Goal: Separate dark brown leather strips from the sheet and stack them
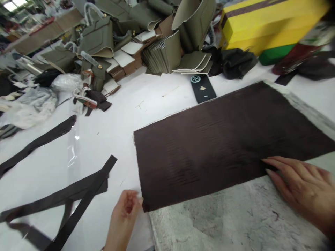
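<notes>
Bags (96, 38) heap on the white bench (117, 122) beyond the left hand (125, 209), a box (261, 31) beyond the right hand (303, 184). On a grey board (222, 219), between and beyond both hands, the sheet (204, 150) lies, long axis slanting rightward and away. The left curls at its near corner, whether gripping I cannot tell; the right lies open on its near edge.

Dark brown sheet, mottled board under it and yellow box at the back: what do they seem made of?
Dark brown sheet: probably leather or a synthetic lookalike, low-sheen; fine creases ripple its surface.
Mottled board: perhaps stone or a worn composite; grey-white, smudged and dark-flecked, so unclear.
Yellow box: possibly cardboard, smooth finish; flat faces and straight edges, though plastic could look alike.
</notes>
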The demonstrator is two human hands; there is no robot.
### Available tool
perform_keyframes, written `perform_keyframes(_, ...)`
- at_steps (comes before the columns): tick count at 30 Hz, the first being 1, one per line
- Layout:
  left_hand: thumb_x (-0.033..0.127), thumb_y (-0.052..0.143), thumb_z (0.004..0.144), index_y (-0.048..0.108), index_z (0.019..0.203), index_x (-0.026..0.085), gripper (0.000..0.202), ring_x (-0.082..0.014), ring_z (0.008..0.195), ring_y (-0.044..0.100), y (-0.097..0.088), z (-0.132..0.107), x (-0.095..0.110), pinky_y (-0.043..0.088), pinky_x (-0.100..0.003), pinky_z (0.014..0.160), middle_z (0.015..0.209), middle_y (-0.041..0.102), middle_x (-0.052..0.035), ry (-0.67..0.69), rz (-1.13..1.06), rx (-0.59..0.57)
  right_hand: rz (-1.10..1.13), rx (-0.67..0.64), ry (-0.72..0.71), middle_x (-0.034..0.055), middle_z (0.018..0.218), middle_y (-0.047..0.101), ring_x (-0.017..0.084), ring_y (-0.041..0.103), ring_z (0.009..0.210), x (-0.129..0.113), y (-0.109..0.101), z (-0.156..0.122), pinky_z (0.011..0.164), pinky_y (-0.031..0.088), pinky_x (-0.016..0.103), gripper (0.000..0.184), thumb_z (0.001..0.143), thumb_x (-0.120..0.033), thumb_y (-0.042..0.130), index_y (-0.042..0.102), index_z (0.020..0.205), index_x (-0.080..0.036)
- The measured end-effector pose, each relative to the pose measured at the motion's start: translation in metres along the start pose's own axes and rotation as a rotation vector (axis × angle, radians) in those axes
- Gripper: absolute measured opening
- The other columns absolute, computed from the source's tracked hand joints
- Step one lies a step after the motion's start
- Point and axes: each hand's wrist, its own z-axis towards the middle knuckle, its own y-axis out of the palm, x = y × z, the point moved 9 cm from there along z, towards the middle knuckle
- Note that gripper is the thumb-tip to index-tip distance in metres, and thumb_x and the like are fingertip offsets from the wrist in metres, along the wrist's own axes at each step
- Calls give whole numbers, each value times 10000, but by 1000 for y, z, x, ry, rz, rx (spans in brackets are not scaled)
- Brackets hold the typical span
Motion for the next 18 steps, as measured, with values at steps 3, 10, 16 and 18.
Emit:
perform_keyframes(3, 439, 546, 829, 545, 1120, 209, 371, -228, 927, 577, -6, -17, 56, 485, -359, 767, 1068, 587, -83, 420, 349, 269, -28, -56, -104, 84, 1129, 610, 245, 543, 983, -19, -9, 4, 828, 368, 427, 371, 971, -443, 327, 577, 1126, -217)
perform_keyframes(10, 182, 450, 859, 426, 1335, 142, 478, -198, 1332, 362, 149, -95, 197, 341, -334, 1065, 1413, 477, -26, 1618, 702, -25, 9, -133, -72, 58, 1193, 571, 213, 497, 1094, -18, -14, 8, 949, 313, 424, 244, 969, -278, 422, 531, 1175, -205)
perform_keyframes(16, 544, 314, 902, 273, 1412, 131, 657, -188, 1363, 333, 217, -90, 201, 396, -413, 1049, 1492, 353, -23, 1633, 874, -177, 46, -137, -41, 57, 1174, 585, 198, 498, 1099, -20, -18, 10, 965, 305, 418, 237, 973, -238, 407, 556, 1154, -202)
perform_keyframes(18, 587, 297, 890, 254, 1417, 129, 700, -193, 1362, 338, 223, -85, 192, 404, -429, 1044, 1497, 336, -30, 1626, 906, -196, 68, -149, -27, 56, 1176, 585, 194, 499, 1099, -18, -20, 11, 965, 308, 419, 253, 978, -217, 378, 560, 1154, -205)
